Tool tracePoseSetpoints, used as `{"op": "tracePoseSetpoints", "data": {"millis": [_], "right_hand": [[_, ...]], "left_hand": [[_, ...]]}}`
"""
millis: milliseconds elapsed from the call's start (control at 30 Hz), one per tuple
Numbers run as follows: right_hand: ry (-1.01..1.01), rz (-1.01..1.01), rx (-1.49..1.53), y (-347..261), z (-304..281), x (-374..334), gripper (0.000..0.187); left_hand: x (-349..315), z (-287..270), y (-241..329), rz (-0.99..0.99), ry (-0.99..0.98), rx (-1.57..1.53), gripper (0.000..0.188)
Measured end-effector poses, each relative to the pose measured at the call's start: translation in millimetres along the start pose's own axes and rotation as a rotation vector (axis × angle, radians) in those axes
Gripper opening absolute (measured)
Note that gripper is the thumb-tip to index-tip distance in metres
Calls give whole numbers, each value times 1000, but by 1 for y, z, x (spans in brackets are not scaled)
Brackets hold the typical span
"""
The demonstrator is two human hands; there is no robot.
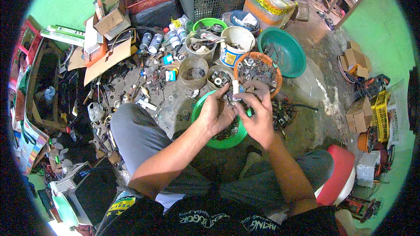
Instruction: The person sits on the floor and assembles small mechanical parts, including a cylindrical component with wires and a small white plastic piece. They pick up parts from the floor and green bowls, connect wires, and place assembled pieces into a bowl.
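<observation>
Black shirt (pixel 218 212); right hand (pixel 258 114) pinching white part (pixel 236 86); left hand (pixel 214 114) cupping, apparently, small pieces (pixel 229 99) above bright-green basin (pixel 226 143).

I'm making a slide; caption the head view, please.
Hands together at a small white piece, above a green basin of small parts, with an orange basin just beyond.

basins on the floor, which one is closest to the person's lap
The bright green basin, partly hidden by the left hand and right hand. The orange basin, teal basin and green tub behind the buckets all sit farther out.
</observation>
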State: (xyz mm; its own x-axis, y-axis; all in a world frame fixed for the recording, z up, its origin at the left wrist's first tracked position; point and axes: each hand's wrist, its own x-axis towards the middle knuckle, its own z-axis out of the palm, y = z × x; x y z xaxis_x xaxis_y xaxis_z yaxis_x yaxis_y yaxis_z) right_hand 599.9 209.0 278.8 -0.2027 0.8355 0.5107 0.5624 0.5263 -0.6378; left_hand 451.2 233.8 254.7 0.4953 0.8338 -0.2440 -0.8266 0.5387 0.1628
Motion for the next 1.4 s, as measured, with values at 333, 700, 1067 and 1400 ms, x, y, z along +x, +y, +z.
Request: {"op": "tracePoseSetpoints", "data": {"millis": [333,700,1067,1400], "right_hand": [[-69,81,12,-4,8,-5,27],[156,-7,63,1,2,8,16],[25,249,50,10,-33,16,13],[-332,114,-1,15,-24,7,14]], "left_hand": [[-2,-4,-5,-21,-14,47,36],[9,-18,7,8,-129,-140,37],[4,13,29,193,12,-115,36],[7,4,23,164,32,-92,40]]}}
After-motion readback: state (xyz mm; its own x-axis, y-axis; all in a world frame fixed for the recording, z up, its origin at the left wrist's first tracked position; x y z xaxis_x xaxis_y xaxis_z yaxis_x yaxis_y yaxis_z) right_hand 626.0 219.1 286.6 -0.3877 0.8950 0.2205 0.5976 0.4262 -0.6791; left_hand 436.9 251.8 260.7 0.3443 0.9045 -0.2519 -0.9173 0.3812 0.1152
